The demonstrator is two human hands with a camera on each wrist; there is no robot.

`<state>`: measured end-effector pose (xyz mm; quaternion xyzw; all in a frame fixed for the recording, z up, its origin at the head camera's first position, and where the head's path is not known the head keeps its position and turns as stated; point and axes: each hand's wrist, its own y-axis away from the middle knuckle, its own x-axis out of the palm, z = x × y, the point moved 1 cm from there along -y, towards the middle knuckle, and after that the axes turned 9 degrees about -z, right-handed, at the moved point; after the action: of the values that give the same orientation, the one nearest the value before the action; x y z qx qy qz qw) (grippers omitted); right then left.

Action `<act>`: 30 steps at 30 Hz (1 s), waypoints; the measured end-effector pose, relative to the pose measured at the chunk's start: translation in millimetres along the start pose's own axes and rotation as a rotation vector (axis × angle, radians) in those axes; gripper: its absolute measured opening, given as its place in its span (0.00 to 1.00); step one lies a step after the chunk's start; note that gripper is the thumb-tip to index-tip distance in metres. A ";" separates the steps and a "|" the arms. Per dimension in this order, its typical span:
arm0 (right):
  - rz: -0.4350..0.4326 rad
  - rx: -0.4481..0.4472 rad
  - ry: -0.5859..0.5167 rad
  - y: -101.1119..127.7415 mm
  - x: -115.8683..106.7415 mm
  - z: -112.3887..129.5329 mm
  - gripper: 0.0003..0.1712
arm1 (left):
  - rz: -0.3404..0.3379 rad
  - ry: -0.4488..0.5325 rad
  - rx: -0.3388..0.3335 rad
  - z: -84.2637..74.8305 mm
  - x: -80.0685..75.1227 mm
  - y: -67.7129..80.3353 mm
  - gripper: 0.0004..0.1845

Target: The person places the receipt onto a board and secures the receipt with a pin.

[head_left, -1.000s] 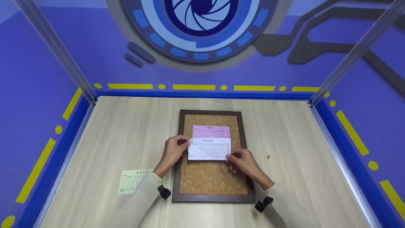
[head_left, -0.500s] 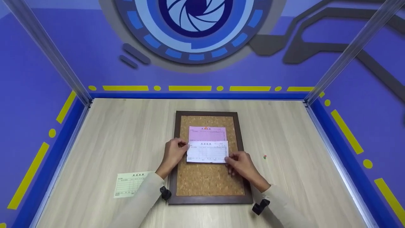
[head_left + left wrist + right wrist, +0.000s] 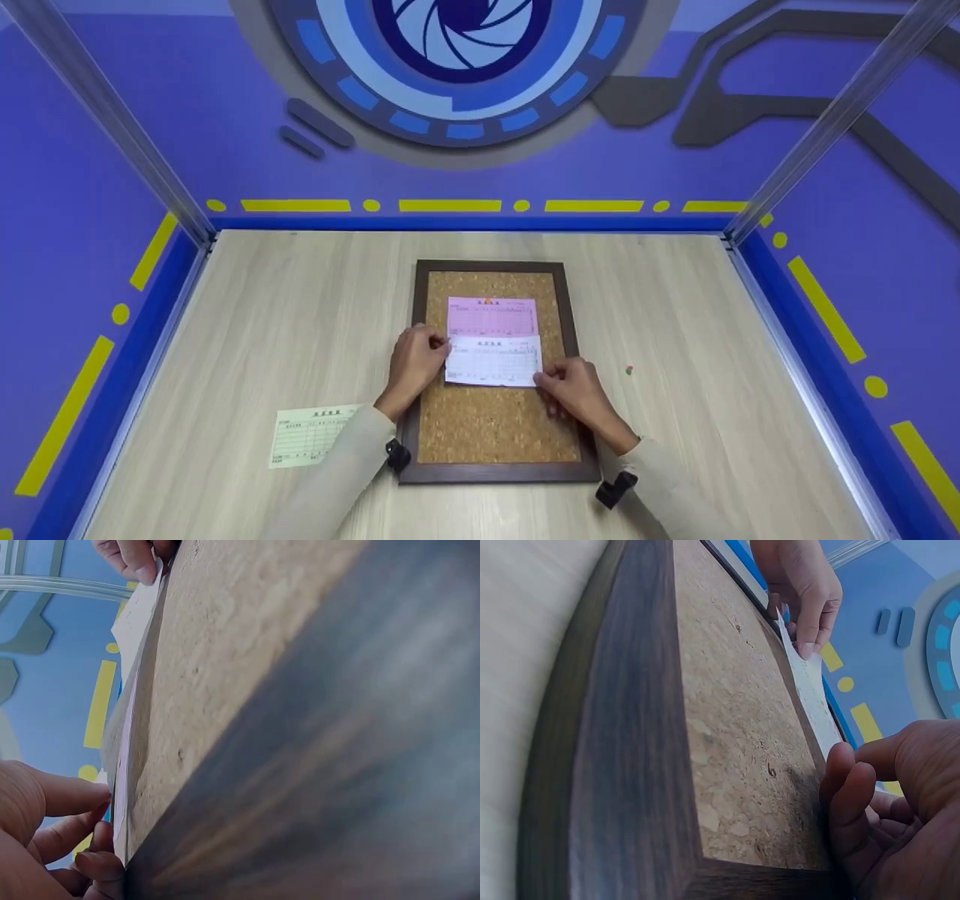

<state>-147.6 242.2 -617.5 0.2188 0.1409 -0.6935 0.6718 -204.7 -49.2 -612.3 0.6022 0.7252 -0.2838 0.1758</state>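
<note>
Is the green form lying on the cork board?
No, the green form lies on the wooden table, left of the cork board.

- I'm looking into a staged recording booth, not a home.
- Purple walls point(image 3: 90, 150) with yellow dashes and a camera-shutter emblem point(image 3: 457, 45).
- Wood-look table point(image 3: 300, 315) framed by metal posts point(image 3: 112, 127).
</note>
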 end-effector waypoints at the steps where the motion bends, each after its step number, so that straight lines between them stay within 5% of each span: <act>1: -0.001 0.002 0.003 0.1 0.0 0.0 0.13 | 0.001 -0.012 0.001 -0.2 0.4 0.3 0.02; 30: -0.011 0.013 -0.004 -3.3 0.5 -5.3 0.11 | 0.014 -0.140 0.031 -6.4 1.5 4.2 0.03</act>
<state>-150.2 244.5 -622.7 0.2208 0.1363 -0.6986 0.6668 -200.3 -43.6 -609.1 0.5885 0.7024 -0.3353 0.2188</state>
